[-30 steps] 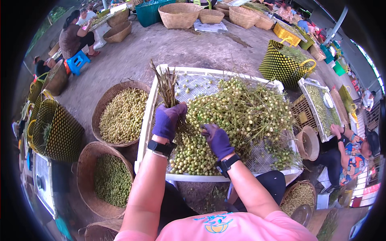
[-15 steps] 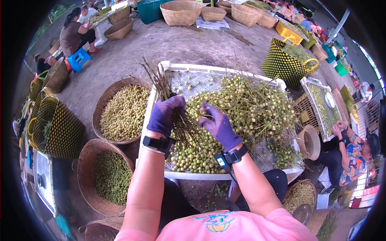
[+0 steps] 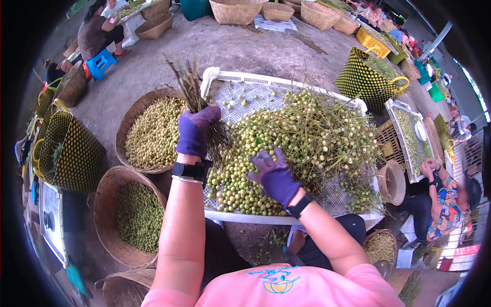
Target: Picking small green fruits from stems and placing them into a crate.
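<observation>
My left hand (image 3: 196, 132), in a purple glove, is closed round a bundle of thin brown stems (image 3: 186, 87). The bundle leans over the left rim of a white plastic tray (image 3: 276, 81), its lower ends hanging above the fruit. My right hand (image 3: 276, 176), gloved alike, has its fingers spread, palm down over loose round green-yellow fruits (image 3: 238, 189) in the tray's near left part. Nothing shows in its fingers. A heap of fruit still on twigs (image 3: 332, 138) fills the middle and right of the tray.
Left of the tray stand a wicker basket of pale fruit (image 3: 153, 130) and another of greener fruit (image 3: 138, 217). Black-and-yellow woven bags (image 3: 76, 156) stand farther left and at the far right. A person (image 3: 445, 204) works at the right; another sits on a blue stool (image 3: 101, 64).
My left hand has moved left with the stems. My right hand has dropped toward the near loose fruits, and its bent fingers have spread.
</observation>
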### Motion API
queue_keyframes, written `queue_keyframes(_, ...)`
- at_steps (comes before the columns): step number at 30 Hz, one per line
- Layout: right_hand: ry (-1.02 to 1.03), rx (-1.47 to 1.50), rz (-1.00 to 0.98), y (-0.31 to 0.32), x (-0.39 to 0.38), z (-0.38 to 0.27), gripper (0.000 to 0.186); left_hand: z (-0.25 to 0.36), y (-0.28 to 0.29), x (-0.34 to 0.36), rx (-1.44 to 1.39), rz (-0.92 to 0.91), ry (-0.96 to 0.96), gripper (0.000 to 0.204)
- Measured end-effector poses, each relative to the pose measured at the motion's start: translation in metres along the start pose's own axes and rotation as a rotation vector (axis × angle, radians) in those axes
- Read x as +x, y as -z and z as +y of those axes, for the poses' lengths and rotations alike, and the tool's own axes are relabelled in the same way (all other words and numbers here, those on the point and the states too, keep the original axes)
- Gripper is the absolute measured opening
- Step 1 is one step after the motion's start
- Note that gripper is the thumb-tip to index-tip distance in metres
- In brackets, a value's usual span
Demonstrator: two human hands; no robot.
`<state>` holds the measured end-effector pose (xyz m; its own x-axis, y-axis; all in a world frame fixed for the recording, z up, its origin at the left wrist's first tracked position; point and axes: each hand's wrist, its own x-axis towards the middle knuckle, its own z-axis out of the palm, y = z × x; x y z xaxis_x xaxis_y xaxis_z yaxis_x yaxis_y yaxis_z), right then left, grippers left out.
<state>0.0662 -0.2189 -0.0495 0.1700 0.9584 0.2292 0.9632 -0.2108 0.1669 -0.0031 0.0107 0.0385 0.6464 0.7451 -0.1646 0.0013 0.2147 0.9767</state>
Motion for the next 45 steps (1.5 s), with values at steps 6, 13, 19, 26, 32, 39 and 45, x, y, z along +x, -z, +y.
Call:
queue_keyframes(6,-0.558,0.686,0.067,0.0,0.013,0.038,0.011,-0.011,-0.007,-0.009,0.266,-0.26,-0.108,0.019)
queue_keyframes(13,-0.417,0.69,0.33,0.033,0.038,0.019,0.02,-0.046,-0.037,-0.016,0.186,-0.508,-0.043,0.028)
queue_keyframes(19,-0.531,0.736,0.226,0.007,0.017,0.009,0.022,-0.023,-0.044,-0.026,0.19,-0.211,0.05,0.017)
queue_keyframes(26,-0.57,0.806,0.186,0.002,0.014,0.042,0.025,-0.021,-0.016,-0.004,0.02,-0.078,0.001,0.018)
queue_keyframes(32,-0.551,1.18,0.306,-0.003,0.034,0.017,0.039,-0.017,-0.024,-0.013,0.0,-0.168,0.061,0.02)
queue_keyframes(39,-0.579,1.087,0.172,-0.002,0.03,-0.015,0.03,-0.036,-0.019,0.002,0.072,-0.166,0.05,0.014)
queue_keyframes(45,-0.86,1.194,0.237,0.015,0.005,-0.02,0.033,-0.022,-0.001,0.004,-0.24,-0.102,0.106,0.02)
